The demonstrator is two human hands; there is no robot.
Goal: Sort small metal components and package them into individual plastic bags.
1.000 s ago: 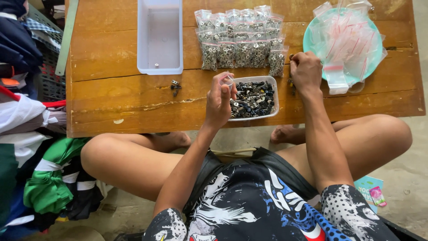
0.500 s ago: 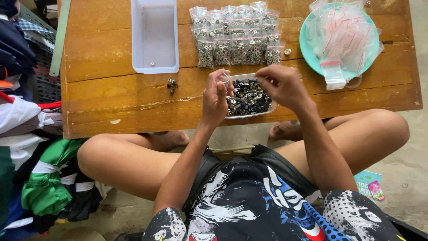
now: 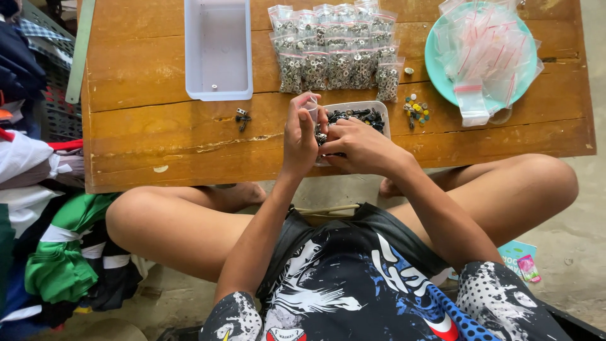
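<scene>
My left hand [image 3: 300,136] holds a small clear plastic bag [image 3: 310,107] upright over the near edge of the wooden table [image 3: 158,132]. My right hand [image 3: 360,146] lies over a small white tray [image 3: 356,110] filled with dark metal parts, fingers curled into the pile close to the bag; whether it pinches any parts I cannot tell. Just behind the tray lie several filled clear bags [image 3: 338,53] of small metal parts in rows.
An empty white rectangular bin [image 3: 218,47] stands at the back left. A teal plate [image 3: 483,53] heaped with empty clear bags sits at the back right. Small coloured bits [image 3: 416,110] and a dark metal piece [image 3: 242,117] lie loose. Clothes [image 3: 57,246] are piled on the floor left.
My right hand has come from the table's right side near the plate over to the tray beside my left hand. My left hand has kept the bag raised.
</scene>
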